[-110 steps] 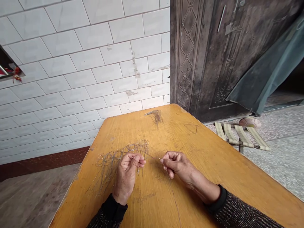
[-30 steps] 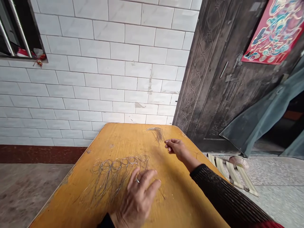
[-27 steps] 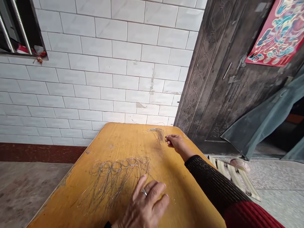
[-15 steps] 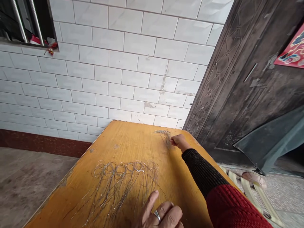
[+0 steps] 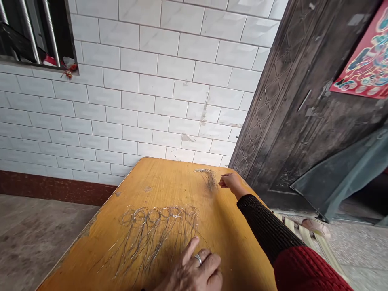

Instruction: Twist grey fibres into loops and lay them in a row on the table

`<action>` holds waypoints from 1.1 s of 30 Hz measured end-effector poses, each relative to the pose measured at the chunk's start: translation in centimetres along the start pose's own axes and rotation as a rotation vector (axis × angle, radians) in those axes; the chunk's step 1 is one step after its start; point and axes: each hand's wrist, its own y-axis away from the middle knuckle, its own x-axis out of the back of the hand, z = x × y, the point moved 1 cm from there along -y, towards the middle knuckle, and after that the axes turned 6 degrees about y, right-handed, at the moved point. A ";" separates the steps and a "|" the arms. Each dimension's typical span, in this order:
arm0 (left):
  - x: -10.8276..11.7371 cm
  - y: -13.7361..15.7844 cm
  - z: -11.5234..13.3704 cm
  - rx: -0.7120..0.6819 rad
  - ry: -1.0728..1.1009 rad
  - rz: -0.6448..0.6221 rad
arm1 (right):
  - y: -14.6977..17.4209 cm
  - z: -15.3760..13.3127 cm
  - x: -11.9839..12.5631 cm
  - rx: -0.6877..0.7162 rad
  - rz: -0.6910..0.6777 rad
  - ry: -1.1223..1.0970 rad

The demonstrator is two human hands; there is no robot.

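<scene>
Easing slightly off wire bundle (image 5: 210,177): right hand (image 5: 230,181), fingertips together; left hand (image 5: 198,270), fingers apart.

No text can be read: the faint, character-like scrawl (image 5: 285,177) low on the dark brown, carved-panel door (image 5: 291,135), between three and four o'clock, is illegible, and the red, multicoloured printed sheet (image 5: 366,64) towards two o'clock shows only swirling shapes.

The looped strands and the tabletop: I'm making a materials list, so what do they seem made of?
Looped strands: probably thin metal wire, silvery to dull; they glint and hold round curves.
Tabletop: wood or perhaps laminate, yellow-brown and slightly glossy; straight grain shows, with worn patches along its left edge.
</scene>
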 end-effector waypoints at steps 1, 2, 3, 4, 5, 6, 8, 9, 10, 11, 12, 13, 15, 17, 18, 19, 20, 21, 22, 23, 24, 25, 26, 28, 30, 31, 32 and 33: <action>0.4 0.0 0.1 -0.013 0.019 -0.063 | 1.0 0.1 0.3 -0.005 -0.016 -0.008; 0.7 0.0 0.2 -0.025 0.038 -0.140 | 2.2 0.3 0.6 -0.006 -0.037 -0.010; 1.1 0.0 0.3 -0.062 0.060 -0.214 | 3.5 0.5 0.8 0.000 -0.062 -0.011; 1.4 -0.1 0.4 -0.100 0.074 -0.279 | 5.1 0.9 0.9 0.009 -0.091 -0.014; 1.7 -0.2 0.5 -0.102 0.075 -0.312 | 6.7 1.4 1.0 0.018 -0.124 -0.016; 1.9 -0.3 0.5 -0.107 0.093 -0.342 | 8.4 1.9 1.0 0.027 -0.162 -0.015; 2.0 -0.3 0.3 -0.085 0.150 -0.353 | 11.9 3.0 0.8 0.037 -0.226 -0.009; 2.0 -0.3 0.1 -0.044 0.196 -0.334 | 13.5 3.5 0.6 0.041 -0.251 -0.007; 2.0 -0.3 -0.3 0.033 0.262 -0.282 | 15.0 3.8 0.4 0.044 -0.273 -0.003; 2.0 -0.3 -0.7 0.138 0.325 -0.229 | 16.3 4.1 0.1 0.064 -0.291 0.020; 1.9 -0.2 -1.2 0.246 0.380 -0.171 | 17.5 4.2 -0.2 0.122 -0.309 0.093; 1.8 -0.2 -1.8 0.357 0.431 -0.096 | 18.4 4.1 -0.6 0.185 -0.309 0.178; 1.7 -0.1 -2.8 0.539 0.494 0.067 | 19.7 3.9 -1.4 0.310 -0.256 0.352; 1.5 0.1 -3.6 0.683 0.543 0.189 | 20.5 3.5 -2.1 0.434 -0.160 0.505; 1.3 0.2 -4.0 0.748 0.565 0.229 | 20.8 3.3 -2.5 0.479 -0.137 0.568; 1.2 0.3 -4.3 0.800 0.584 0.255 | 20.9 3.2 -2.7 0.512 -0.122 0.621; 1.1 0.5 -4.5 0.840 0.599 0.268 | 21.0 3.2 -2.9 0.529 -0.117 0.665; 0.9 0.6 -4.7 0.868 0.608 0.271 | 21.0 3.3 -3.1 0.534 -0.118 0.702; 0.7 0.8 -4.9 0.884 0.615 0.268 | 21.0 3.4 -3.2 0.530 -0.118 0.730; 0.6 0.9 -5.0 0.894 0.621 0.263 | 20.9 3.5 -3.2 0.526 -0.117 0.751; 0.5 1.0 -5.0 0.901 0.628 0.258 | 20.9 3.6 -3.2 0.522 -0.116 0.765; 0.4 1.1 -5.1 0.906 0.635 0.258 | 20.8 3.7 -3.2 0.521 -0.115 0.772; 0.3 1.1 -5.1 0.911 0.643 0.260 | 20.7 3.8 -3.2 0.518 -0.111 0.774; 0.4 1.1 -5.1 0.917 0.657 0.273 | 20.5 4.0 -3.2 0.511 -0.097 0.769; 0.6 1.0 -5.2 0.915 0.649 0.290 | 20.5 4.1 -3.0 0.497 -0.078 0.754; 0.8 0.9 -5.3 0.906 0.635 0.307 | 20.5 4.1 -2.9 0.490 -0.070 0.738; 1.0 0.8 -5.3 0.895 0.614 0.328 | 20.6 4.0 -2.7 0.485 -0.060 0.714; 1.1 0.7 -5.4 0.888 0.587 0.353 | 20.8 3.9 -2.5 0.483 -0.048 0.681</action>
